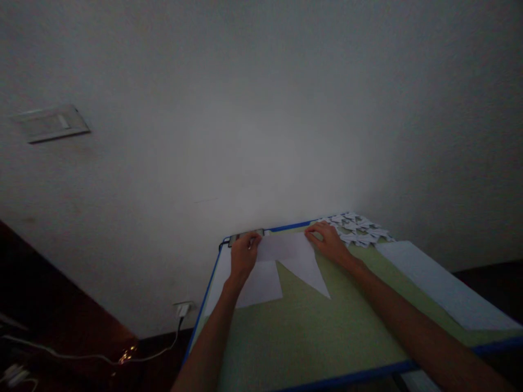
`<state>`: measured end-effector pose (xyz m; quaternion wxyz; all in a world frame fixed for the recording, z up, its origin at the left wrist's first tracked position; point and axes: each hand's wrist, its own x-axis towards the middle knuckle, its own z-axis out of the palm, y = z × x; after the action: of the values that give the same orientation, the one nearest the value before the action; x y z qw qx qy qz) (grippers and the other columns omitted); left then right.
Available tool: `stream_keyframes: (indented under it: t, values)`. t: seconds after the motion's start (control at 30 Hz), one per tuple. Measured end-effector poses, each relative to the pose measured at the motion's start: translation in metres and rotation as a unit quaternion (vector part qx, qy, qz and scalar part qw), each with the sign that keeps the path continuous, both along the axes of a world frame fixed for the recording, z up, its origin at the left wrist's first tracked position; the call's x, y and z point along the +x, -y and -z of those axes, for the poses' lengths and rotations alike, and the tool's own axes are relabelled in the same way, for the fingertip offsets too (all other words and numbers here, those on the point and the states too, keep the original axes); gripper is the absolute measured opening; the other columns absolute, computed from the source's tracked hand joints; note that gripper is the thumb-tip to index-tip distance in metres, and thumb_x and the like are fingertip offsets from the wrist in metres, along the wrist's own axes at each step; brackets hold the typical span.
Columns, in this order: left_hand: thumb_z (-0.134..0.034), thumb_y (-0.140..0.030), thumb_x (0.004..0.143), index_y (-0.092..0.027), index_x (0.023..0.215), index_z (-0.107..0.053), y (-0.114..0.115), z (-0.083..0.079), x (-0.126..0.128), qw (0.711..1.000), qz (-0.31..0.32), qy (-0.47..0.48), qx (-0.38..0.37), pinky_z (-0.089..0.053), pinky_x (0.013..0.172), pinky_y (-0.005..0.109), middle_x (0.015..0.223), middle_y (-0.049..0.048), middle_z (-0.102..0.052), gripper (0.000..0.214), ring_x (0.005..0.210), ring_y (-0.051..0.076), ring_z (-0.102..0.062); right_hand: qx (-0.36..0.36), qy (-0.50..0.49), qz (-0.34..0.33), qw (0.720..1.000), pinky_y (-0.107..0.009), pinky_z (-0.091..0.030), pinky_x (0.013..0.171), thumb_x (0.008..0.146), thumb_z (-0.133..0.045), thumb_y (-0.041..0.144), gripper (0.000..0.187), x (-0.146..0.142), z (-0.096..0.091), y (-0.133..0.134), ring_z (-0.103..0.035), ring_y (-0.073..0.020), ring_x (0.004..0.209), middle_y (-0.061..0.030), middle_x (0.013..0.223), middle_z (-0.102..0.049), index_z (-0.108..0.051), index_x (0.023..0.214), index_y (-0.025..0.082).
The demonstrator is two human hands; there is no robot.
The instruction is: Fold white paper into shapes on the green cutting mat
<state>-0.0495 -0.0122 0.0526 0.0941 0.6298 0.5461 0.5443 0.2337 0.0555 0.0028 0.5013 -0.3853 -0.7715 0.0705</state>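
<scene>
A white sheet of paper (292, 247) lies between my hands near the table's far edge, with one pointed flap hanging toward me on the right. My left hand (244, 255) pinches its far left corner. At the far right corner, the fingertips of my right hand (329, 242) are closed on the edge. Under my left wrist, more white paper (259, 288) is spread on the green tabletop (302, 332); whether it joins the held sheet I cannot tell. Several small folded paper pieces (362, 231) sit in a cluster right of my right hand.
A flat dark device (235, 238), partly hidden by my left hand, lies at the back left corner. White paper (441, 286) runs along the right side. Behind stands a wall (278, 136) with a switch plate (55, 124) and a plugged-in socket (183, 309). Its cable trails left.
</scene>
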Motion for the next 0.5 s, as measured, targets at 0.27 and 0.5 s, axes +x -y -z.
stream_keyframes:
  t: [0.27,0.5]
  values:
    - [-0.074,-0.024,0.072,-0.025,0.071,-0.076,0.005,0.003,0.007,0.987,0.123,-0.077,-0.075,-0.045,0.074,0.031,0.073,0.0049,-0.072,0.002,0.069,0.021,-0.060,-0.125,-0.154,-0.058,0.978,-0.037,-0.052,0.076,0.085,-0.062,0.041,0.030,-0.010,-0.005,0.008,-0.066,-0.0220,0.082,-0.0054,0.093,-0.073,-0.074,0.106,0.024]
    - [-0.072,-0.027,0.080,-0.025,0.081,-0.079,0.014,-0.001,0.018,0.975,0.152,-0.143,-0.080,-0.041,0.068,0.030,0.077,0.0056,-0.073,0.007,0.064,0.019,-0.059,-0.160,-0.149,-0.134,0.967,-0.035,-0.052,0.075,0.082,-0.070,0.042,0.024,-0.036,-0.014,0.032,-0.067,-0.0215,0.080,-0.0046,0.088,-0.076,-0.078,0.096,0.024]
